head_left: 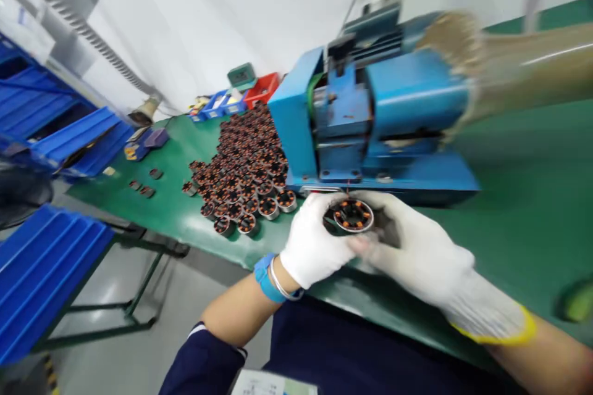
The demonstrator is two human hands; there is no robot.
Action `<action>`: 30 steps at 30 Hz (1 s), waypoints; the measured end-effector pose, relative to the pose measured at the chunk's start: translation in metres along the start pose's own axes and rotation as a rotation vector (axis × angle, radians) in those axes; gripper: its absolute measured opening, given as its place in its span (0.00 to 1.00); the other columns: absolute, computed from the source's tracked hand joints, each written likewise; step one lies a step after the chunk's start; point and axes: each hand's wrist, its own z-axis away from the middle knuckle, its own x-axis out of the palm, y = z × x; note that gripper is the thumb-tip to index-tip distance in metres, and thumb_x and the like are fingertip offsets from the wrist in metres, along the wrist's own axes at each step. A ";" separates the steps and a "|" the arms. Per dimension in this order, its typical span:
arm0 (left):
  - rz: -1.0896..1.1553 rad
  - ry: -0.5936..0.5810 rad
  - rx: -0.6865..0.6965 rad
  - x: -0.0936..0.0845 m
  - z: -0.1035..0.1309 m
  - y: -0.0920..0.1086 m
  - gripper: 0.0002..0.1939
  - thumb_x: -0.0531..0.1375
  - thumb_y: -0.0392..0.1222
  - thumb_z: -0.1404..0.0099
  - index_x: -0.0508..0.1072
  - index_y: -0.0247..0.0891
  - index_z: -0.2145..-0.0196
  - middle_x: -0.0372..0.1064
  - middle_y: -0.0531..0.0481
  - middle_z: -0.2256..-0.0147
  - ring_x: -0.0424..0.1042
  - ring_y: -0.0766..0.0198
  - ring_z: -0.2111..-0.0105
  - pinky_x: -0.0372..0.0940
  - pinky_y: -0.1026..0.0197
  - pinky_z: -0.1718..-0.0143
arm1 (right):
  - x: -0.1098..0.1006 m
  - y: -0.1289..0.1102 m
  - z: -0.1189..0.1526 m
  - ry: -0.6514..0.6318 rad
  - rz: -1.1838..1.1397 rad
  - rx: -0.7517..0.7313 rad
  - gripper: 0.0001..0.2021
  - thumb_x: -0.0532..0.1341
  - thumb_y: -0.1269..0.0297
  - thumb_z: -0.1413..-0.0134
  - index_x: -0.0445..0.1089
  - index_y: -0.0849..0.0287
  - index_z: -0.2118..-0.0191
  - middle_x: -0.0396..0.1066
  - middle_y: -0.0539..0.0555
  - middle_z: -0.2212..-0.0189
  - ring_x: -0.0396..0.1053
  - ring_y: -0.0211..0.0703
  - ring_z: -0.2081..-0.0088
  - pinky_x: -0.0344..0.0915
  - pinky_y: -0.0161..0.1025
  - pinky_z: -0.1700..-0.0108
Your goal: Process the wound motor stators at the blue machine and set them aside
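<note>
Round silver-rimmed ring with copper-orange windings and a dark core (353,215) is held between my two hands, open face toward the camera, over the near side of the green tabletop (519,166), right in front of the blue metal machine (343,117). Left hand (319,241), white glove, curls its fingers and thumb around the ring's left side; blue band (269,279) and thin white bracelet (279,281) on that wrist. Right hand (412,247), white knit glove with yellow hem, pinches the right side, thumb at the lower rim; its fingertips look dark and blurred. Machine has a thick tan duct (532,68) running off to the right. Left of the machine: big crowded pile of similar wound rings (245,166), with a few loose rings (147,191) well apart toward the table's left end. Behind the pile, red bin (262,89), small blue bins (215,105) and a dark green box (241,75). Purple container (156,137) near the left end. Farther left, blue ridged racks (74,136) and a blue ridged panel (46,278) on a green metal frame (143,287). Green object at right edge (579,302), too blurred to tell.
</note>
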 end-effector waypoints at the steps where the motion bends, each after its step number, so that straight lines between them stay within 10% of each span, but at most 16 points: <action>1: 0.035 -0.018 0.014 0.009 -0.012 0.003 0.25 0.75 0.42 0.49 0.77 0.39 0.53 0.80 0.42 0.52 0.79 0.48 0.51 0.74 0.47 0.44 | -0.001 -0.005 -0.007 0.062 -0.070 0.003 0.29 0.73 0.48 0.58 0.75 0.55 0.49 0.81 0.61 0.55 0.81 0.62 0.58 0.81 0.54 0.57; 12: 0.205 -0.012 0.058 0.048 -0.072 0.029 0.19 0.73 0.43 0.44 0.78 0.37 0.55 0.82 0.42 0.55 0.81 0.52 0.54 0.74 0.50 0.46 | -0.029 -0.043 -0.053 0.422 0.019 -0.009 0.15 0.69 0.58 0.55 0.80 0.57 0.59 0.82 0.56 0.66 0.81 0.55 0.62 0.78 0.45 0.58; 30: -0.008 -0.022 0.316 0.043 -0.075 0.014 0.18 0.69 0.42 0.39 0.76 0.39 0.52 0.77 0.43 0.53 0.77 0.55 0.51 0.72 0.53 0.44 | -0.022 -0.027 -0.045 0.415 -0.129 -0.091 0.23 0.73 0.57 0.54 0.76 0.57 0.51 0.81 0.59 0.59 0.81 0.57 0.58 0.80 0.50 0.54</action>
